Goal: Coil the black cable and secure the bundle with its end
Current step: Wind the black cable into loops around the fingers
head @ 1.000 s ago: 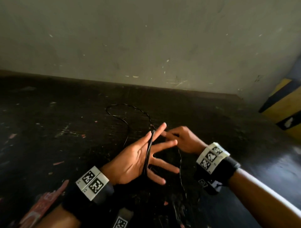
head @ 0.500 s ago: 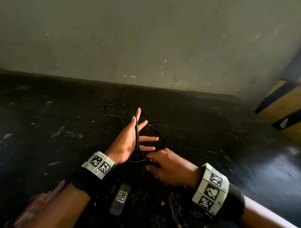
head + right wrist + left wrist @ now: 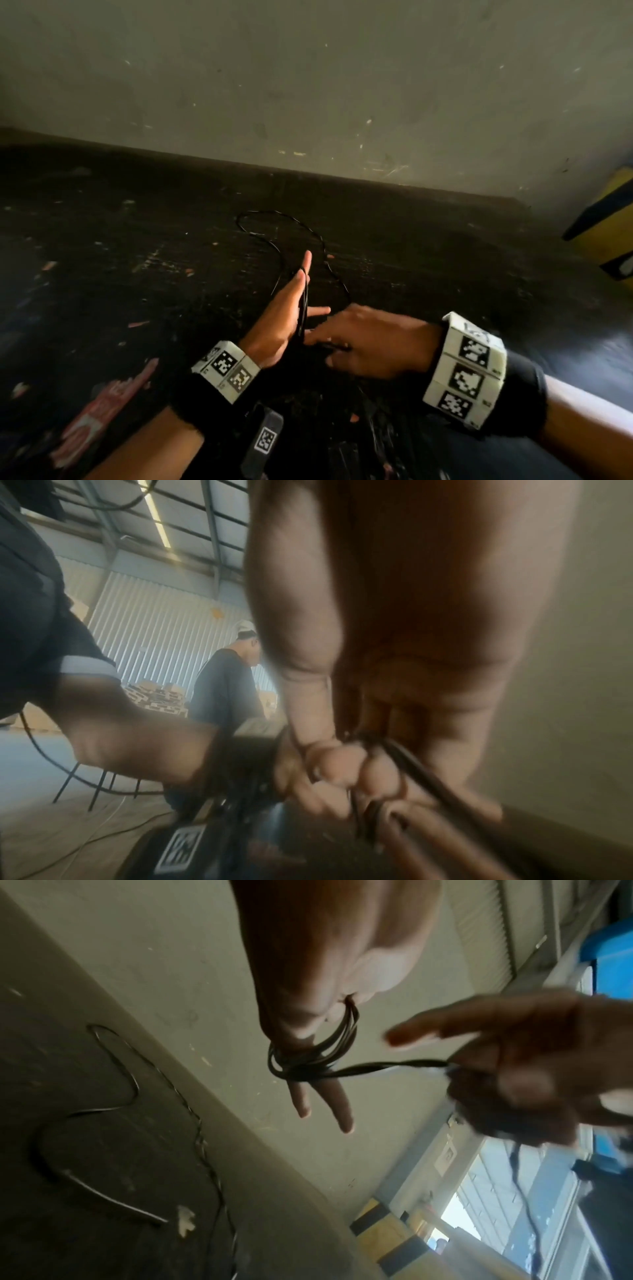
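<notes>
The black cable point(image 3: 302, 310) is wound in several loops round my left hand point(image 3: 287, 311), which stands edge-up over the dark table with its fingers straight. In the left wrist view the loops point(image 3: 310, 1066) cross the fingers near their base. My right hand point(image 3: 368, 339) is just right of the left palm and pinches the strand point(image 3: 404, 1065) that leaves the coil. The right wrist view shows thumb and fingers closed on the cable point(image 3: 400, 753). The loose rest of the cable point(image 3: 274, 219) lies in a curve on the table beyond my hands.
The dark scuffed table point(image 3: 137, 274) ends at a grey wall point(image 3: 308, 85). A yellow and black object point(image 3: 609, 226) stands at the right. A red wrapper point(image 3: 102, 407) and a small tagged black device point(image 3: 263, 442) lie near the front edge. Another person point(image 3: 222, 680) stands far behind.
My right hand swung from beyond the left fingers down to the near side of the left palm, carrying the strand round. My left hand turned more edge-on and upright.
</notes>
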A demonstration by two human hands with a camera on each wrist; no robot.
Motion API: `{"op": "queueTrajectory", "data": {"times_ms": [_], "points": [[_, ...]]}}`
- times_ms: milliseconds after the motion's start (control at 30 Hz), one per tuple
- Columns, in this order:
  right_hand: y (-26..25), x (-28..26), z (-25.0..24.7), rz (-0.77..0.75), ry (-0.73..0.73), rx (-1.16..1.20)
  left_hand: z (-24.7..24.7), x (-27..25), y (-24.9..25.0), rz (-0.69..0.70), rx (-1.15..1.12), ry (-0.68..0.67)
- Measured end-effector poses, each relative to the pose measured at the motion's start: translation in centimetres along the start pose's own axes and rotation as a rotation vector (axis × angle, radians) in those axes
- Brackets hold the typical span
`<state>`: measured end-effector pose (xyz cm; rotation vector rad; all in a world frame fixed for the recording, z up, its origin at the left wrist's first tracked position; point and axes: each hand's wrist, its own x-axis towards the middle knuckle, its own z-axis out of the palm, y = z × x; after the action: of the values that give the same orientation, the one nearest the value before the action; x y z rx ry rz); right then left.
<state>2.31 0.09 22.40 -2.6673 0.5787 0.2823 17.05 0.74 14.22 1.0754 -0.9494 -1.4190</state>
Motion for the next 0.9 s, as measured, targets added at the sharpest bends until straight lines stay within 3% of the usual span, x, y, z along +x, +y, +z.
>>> {"op": "queueTrajectory", "data": {"times_ms": [267,433,533,700,900], "points": [[1.4,-1.7,-7.2,0.082,0.042,-0.129,0.1,-2.3,-2.1,-0.109,0.199,-0.124],[3.4,-1.7,-9.6,-0.027,0.202,-0.125,1.0,-3.4,-1.3,-0.196,0.101,-0.251],[4.5,-1.2,-9.4,-0.079,0.335,-0.083,1.5,-3.8,-0.3,-0.221,0.056,-0.364],[7.5,-0.5,-7.5,-0.003,0.496,0.013,1.6,-4.6,1.4,-0.246,-0.084,-0.506],[9.5,0.8,-2.4,0.069,0.651,0.221,1.4,-4.2,2.8,-0.257,-0.26,-0.528]]}}
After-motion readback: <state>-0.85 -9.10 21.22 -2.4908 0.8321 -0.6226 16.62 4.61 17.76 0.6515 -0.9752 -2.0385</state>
